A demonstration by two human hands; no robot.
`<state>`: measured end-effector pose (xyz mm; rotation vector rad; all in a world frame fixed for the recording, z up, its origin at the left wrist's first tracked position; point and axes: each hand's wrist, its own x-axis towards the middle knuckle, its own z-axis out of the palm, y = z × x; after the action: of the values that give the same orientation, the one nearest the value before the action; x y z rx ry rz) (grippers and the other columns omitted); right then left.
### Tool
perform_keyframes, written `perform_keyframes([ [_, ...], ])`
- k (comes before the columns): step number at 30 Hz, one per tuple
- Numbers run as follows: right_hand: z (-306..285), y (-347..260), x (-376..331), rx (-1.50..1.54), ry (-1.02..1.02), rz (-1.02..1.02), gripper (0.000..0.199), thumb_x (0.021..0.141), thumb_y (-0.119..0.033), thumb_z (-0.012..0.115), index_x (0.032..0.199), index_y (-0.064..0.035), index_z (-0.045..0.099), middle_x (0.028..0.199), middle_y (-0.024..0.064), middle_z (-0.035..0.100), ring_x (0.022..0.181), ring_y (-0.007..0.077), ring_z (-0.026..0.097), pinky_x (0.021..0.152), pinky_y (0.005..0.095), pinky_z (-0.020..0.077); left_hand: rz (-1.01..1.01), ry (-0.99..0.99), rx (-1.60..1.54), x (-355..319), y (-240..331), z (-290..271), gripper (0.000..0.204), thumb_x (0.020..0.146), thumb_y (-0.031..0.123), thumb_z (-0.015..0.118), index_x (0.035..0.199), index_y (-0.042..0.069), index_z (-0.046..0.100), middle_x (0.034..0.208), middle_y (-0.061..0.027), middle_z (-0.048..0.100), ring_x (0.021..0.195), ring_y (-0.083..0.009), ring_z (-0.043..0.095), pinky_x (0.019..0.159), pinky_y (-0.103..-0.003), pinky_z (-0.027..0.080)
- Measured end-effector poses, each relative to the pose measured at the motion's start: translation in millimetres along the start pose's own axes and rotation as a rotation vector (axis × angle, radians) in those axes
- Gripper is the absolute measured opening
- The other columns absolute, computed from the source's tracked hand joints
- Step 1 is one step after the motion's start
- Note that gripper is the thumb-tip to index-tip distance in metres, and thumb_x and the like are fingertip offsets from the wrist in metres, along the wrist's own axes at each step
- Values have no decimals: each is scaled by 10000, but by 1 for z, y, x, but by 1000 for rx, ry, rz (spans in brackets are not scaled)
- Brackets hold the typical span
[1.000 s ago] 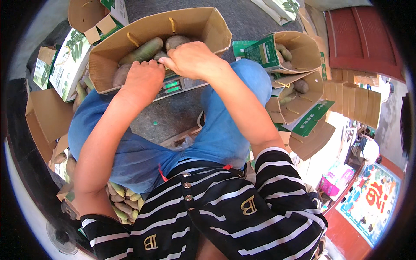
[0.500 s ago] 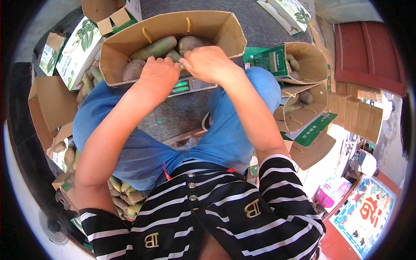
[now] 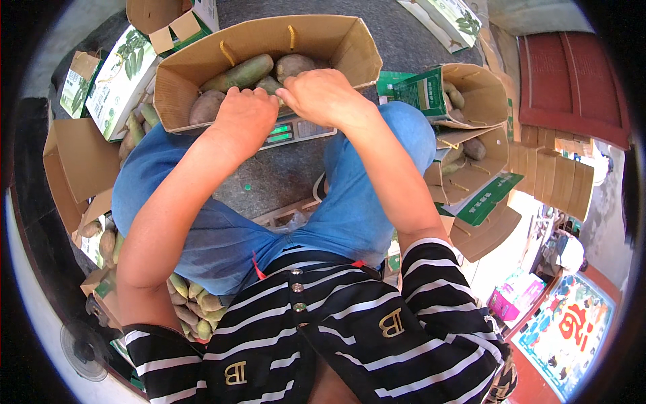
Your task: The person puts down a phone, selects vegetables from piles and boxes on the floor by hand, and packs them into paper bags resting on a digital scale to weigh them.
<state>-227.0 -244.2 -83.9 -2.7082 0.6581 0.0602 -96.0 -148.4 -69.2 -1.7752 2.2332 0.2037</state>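
The left hand (image 3: 245, 118) and right hand (image 3: 321, 97) are curled closed, nearly meeting, at the near rim of an open cardboard box (image 3: 262, 37), gripping that edge; their exact pinch is hidden. Inside, beyond the knuckles, a long green vegetable (image 3: 242, 73) lies left of a brown root (image 3: 293, 66), and a rounder root (image 3: 206, 108) sits toward the near left corner. Below is a scale (image 3: 313, 128) on the dark floor (image 3: 269, 175). Smaller cartons (image 3: 483, 91) stand at right, near a dark red panel (image 3: 572, 81).
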Motion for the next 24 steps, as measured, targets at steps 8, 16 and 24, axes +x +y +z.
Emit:
perform_keyframes([
  [8,-11,-2,1,-12,218,-48,262,869,-256,454,851,-34,591,787,151,608,777,331,589,667,427,467,6,-1,-11,0,-3,2,316,717,261,678,911,40,564,859,-100,581,831,-249,585,703,-369,435],
  [16,-58,-32,-20,16,315,16,186,848,-203,508,929,-58,592,894,112,582,842,303,574,711,394,465,-11,68,-48,5,-4,13,142,792,98,505,912,63,570,817,-95,611,791,-252,617,679,-393,453],
  [24,-132,-4,-142,-486,1089,372,213,778,-42,590,988,-47,628,1094,107,583,1058,274,520,915,374,381,-15,56,13,7,-4,13,137,763,101,536,890,74,580,809,-83,612,774,-235,618,668,-369,451],
])
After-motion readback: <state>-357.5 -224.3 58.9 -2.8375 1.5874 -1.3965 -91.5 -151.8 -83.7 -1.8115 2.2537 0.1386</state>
